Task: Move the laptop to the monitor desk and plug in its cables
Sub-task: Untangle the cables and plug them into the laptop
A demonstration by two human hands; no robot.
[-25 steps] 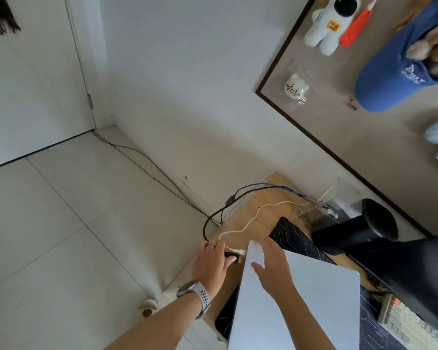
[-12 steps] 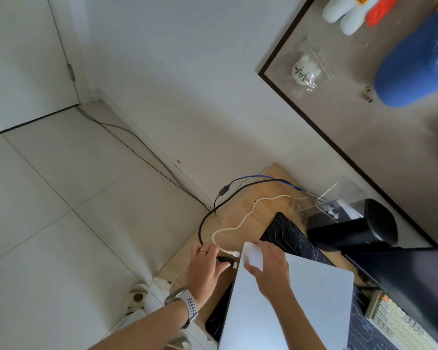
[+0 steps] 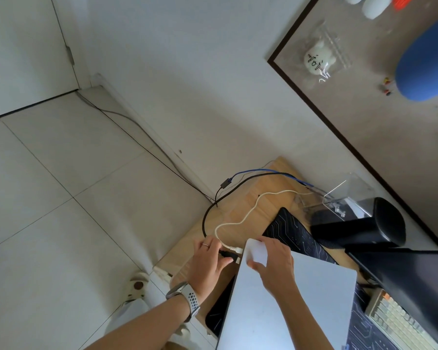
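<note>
The closed silver laptop lies on the dark desk mat of the wooden monitor desk. My right hand rests on the laptop's far left corner, fingers spread over the lid. My left hand pinches the plug of the black cable right at the laptop's left edge. A white cable ends in a white plug beside it, against the same edge. Whether either plug is seated in a port is hidden by my fingers.
A black monitor and its stand fill the right side, with a keyboard in front of them. A clear plastic box and a blue cable lie at the desk's back. A pinboard hangs above.
My view has shifted slightly downward. My left hand has moved the black plug closer to the laptop's edge. My right hand stays on the lid's corner.
</note>
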